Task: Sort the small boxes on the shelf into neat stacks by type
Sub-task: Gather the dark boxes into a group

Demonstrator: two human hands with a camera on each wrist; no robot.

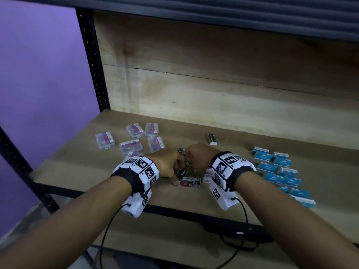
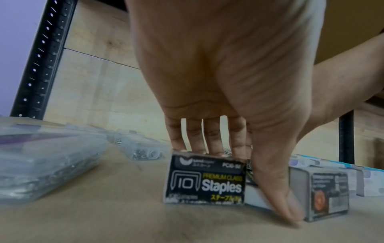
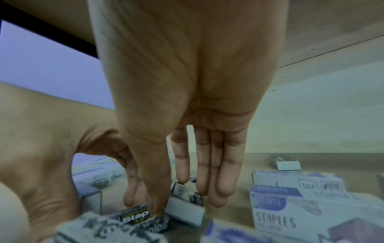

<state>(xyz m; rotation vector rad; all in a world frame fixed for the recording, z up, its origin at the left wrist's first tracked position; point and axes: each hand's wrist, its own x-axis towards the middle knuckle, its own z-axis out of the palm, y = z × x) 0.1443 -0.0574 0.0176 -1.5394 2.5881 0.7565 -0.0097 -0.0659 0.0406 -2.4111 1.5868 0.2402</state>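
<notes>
- My left hand (image 1: 168, 166) is pinching the black staples box (image 2: 204, 180) on its edge, fingers on top, thumb alongside, mid-shelf (image 1: 252, 144).
- My right hand (image 1: 196, 157) is nipping a second black box (image 3: 186, 193) just beside it, other fingers straight.
- Risk: both boxes are crowding; one could be tipping or slipping as I'm stacking.
- Clear cases (image 1: 132, 146) are lying left, contents blurry; blue boxes (image 1: 279, 171) are lying right, shut.

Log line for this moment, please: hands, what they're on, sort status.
left hand: holds black staples box on shelf | right hand: fingers on black boxes beside it | clear cases left, blue boxes right | unstacked
</notes>
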